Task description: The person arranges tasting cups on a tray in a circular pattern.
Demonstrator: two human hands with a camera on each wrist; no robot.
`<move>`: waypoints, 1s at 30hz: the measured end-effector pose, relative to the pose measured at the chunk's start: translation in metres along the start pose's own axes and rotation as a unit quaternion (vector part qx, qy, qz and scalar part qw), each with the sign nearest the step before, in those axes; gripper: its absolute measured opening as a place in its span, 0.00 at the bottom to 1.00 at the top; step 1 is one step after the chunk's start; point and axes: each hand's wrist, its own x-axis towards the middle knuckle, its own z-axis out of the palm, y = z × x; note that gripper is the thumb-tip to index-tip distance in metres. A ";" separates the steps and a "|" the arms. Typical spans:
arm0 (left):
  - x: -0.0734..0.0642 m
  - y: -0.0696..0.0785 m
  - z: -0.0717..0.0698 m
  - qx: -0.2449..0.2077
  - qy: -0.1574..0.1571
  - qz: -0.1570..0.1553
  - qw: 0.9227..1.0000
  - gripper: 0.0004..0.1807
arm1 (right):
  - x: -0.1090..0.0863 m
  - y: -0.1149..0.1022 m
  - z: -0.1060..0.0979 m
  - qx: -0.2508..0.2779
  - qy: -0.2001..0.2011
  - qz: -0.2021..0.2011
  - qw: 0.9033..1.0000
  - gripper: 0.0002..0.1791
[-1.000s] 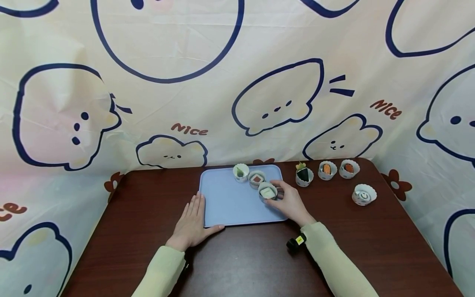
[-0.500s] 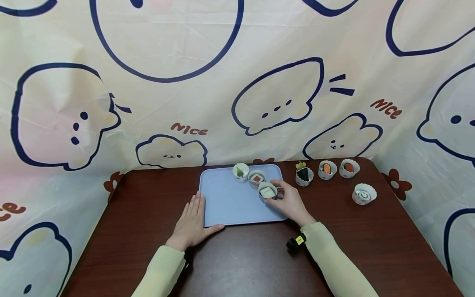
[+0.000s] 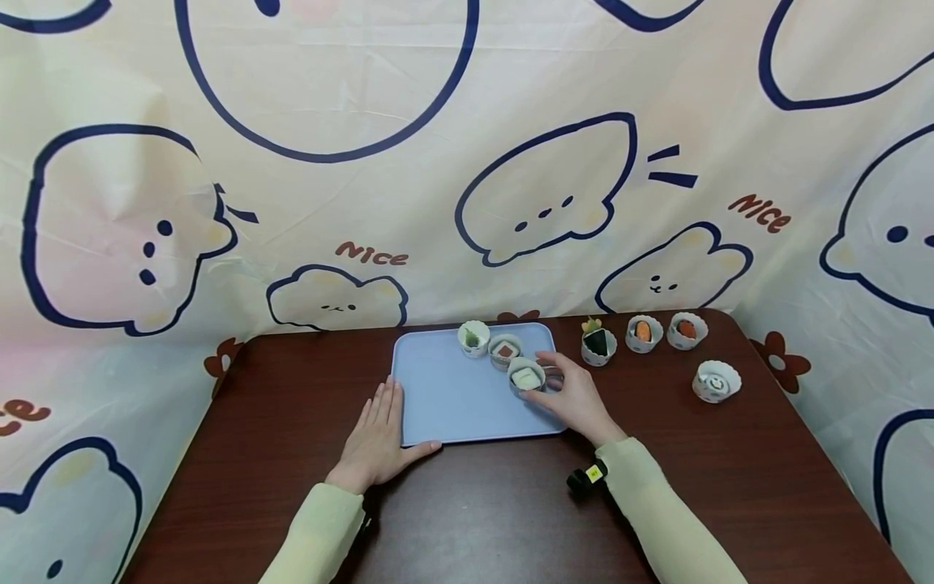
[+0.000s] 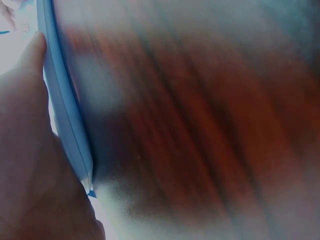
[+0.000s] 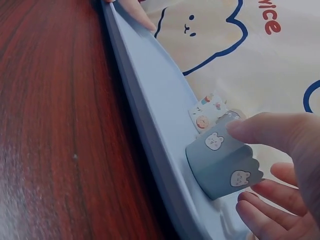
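Note:
My right hand point(image 3: 580, 397) curves its thumb and fingers loosely round a patterned paper cup point(image 5: 225, 162) near the right edge of the blue tray point(image 3: 452, 405). Inside that cup lies a pale, whitish-green piece point(image 3: 527, 378). In the right wrist view my thumb lies over the cup's side and the other fingertips are close to its scalloped rim. Just beyond stand two more cups on the tray, one with a green piece point(image 3: 473, 336), the other with a red-and-white square piece point(image 3: 507, 350). My left hand point(image 3: 372, 442) lies flat at the tray's front left corner, fingers straight.
To the tray's right on the dark wooden table point(image 3: 467, 519) stand several more cups: one with a dark green and yellow piece point(image 3: 597, 342), two with orange pieces, and a white swirl cup point(image 3: 715, 383) nearer. A printed cloth point(image 3: 423, 203) hangs behind.
The right hand has shifted slightly to the right in the last half second, its index finger drawing back from the rim. The cup, tray and left hand stay put.

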 end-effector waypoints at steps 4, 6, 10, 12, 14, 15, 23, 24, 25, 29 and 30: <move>-0.001 0.000 0.000 -0.011 0.003 0.003 1.000 0.69 | -0.003 -0.003 -0.004 0.005 0.006 -0.009 1.000 0.40; -0.001 0.001 -0.002 -0.010 0.001 0.002 1.000 0.68 | -0.004 -0.003 -0.006 0.005 0.009 -0.015 1.000 0.40; -0.001 0.004 -0.005 0.004 -0.012 -0.006 1.000 0.68 | -0.006 -0.003 -0.008 0.000 0.018 -0.021 1.000 0.39; -0.001 0.004 -0.006 0.007 -0.017 -0.008 1.000 0.68 | -0.007 -0.003 -0.010 -0.001 0.020 -0.019 1.000 0.39; -0.001 0.004 -0.005 0.006 -0.016 -0.008 1.000 0.68 | -0.008 -0.003 -0.012 0.001 0.021 -0.018 1.000 0.38; -0.001 0.004 -0.005 0.008 -0.017 -0.009 1.000 0.68 | -0.008 -0.003 -0.013 0.004 0.022 -0.018 1.000 0.38; 0.001 -0.002 0.004 0.008 -0.008 -0.005 1.000 0.69 | -0.012 0.000 -0.021 0.014 0.032 -0.034 0.999 0.39; 0.001 -0.003 0.004 0.006 -0.004 -0.002 1.000 0.69 | -0.013 0.001 -0.022 0.012 0.033 -0.035 0.999 0.39; 0.001 -0.003 0.004 0.005 -0.002 -0.001 1.000 0.69 | -0.013 0.001 -0.022 0.009 0.034 -0.035 0.999 0.39; 0.002 -0.004 0.006 0.005 0.000 -0.001 1.000 0.69 | -0.016 0.001 -0.026 -0.004 0.043 -0.029 0.999 0.39; 0.002 -0.005 0.006 0.004 0.000 -0.001 1.000 0.70 | -0.016 0.001 -0.027 -0.006 0.045 -0.028 0.999 0.39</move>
